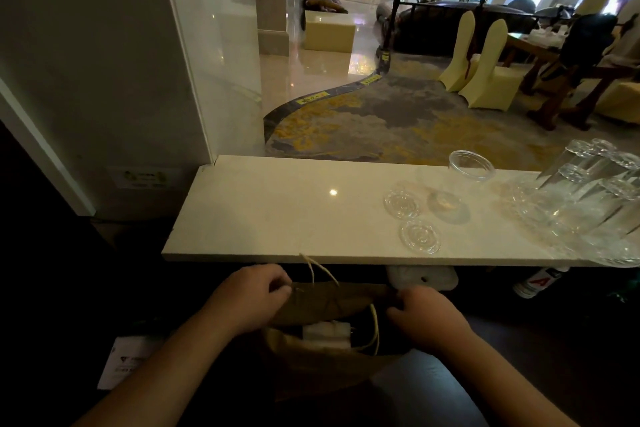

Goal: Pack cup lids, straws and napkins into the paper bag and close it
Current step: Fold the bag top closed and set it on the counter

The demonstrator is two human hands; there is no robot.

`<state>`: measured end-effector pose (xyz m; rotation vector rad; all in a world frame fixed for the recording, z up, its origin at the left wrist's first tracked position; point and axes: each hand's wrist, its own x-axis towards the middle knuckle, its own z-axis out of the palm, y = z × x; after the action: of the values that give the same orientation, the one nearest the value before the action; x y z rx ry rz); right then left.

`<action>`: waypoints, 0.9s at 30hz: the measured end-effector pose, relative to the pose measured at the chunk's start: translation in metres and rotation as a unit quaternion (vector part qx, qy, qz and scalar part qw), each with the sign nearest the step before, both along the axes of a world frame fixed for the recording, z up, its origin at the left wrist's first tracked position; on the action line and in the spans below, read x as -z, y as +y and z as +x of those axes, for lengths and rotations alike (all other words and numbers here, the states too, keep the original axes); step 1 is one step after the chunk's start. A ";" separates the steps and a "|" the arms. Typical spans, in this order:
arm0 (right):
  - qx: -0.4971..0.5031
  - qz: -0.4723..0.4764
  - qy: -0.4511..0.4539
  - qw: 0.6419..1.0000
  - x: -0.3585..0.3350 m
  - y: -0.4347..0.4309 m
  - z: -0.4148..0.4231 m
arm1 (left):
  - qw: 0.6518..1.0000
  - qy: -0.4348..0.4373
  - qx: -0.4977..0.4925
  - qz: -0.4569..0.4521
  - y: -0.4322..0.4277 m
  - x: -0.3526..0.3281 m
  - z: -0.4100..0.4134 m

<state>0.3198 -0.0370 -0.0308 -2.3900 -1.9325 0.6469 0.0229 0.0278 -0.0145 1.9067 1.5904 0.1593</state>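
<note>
You're holding paper bag [329, 305] below front edge of counter [277, 211], in dim space under it. Left hand [249, 298] pinching bag's top flap at left end, fingers curled tight on edge. Right hand [426, 315] gripping flap's right end, fingers curled; fingertips hidden behind paper. Flap's long axis running left-right between your hands, both equally near. Mouth gaping toward you; white napkins [325, 333] showing inside. Twine handle [374, 329] hanging near right hand. Likely next: folding flap down toward you. Two clear lids [412, 218] sitting on counter, beyond bag.

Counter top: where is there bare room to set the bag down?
The counter is bare from its left end to the two clear lids. The right end is crowded: an upright cup and stacked cups.
</note>
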 end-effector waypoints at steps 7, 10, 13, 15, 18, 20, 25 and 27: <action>-0.034 0.062 0.170 0.983 -0.010 -0.024 0.004 | 0.978 -0.069 0.099 -0.168 -0.029 0.005 -0.015; -0.048 0.093 0.206 0.973 -0.013 -0.025 0.005 | 0.991 -0.040 0.104 -0.070 -0.036 0.010 -0.013; -0.093 0.067 0.209 0.971 -0.014 -0.021 0.003 | 0.995 -0.033 0.092 -0.007 -0.039 0.015 -0.012; -0.125 0.062 0.191 0.972 -0.015 -0.018 0.001 | 0.996 -0.031 0.078 0.014 -0.038 0.019 -0.014; -0.130 0.083 0.183 0.971 -0.011 -0.014 -0.001 | 0.997 -0.031 0.064 0.020 -0.038 0.024 -0.017; -0.130 0.092 0.205 0.966 -0.009 -0.016 0.001 | 0.997 -0.006 0.065 0.038 -0.039 0.027 -0.017; -0.176 0.050 0.146 0.972 -0.006 -0.021 0.006 | 0.996 0.022 0.053 0.066 -0.040 0.033 -0.017; -0.182 0.064 0.089 0.977 0.002 -0.019 0.006 | 0.996 0.025 0.049 0.071 -0.039 0.034 -0.017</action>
<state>0.3257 -0.0562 -0.0325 -1.8484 -2.2710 0.6942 0.0058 -0.0115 -0.0481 2.1082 1.5496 0.1898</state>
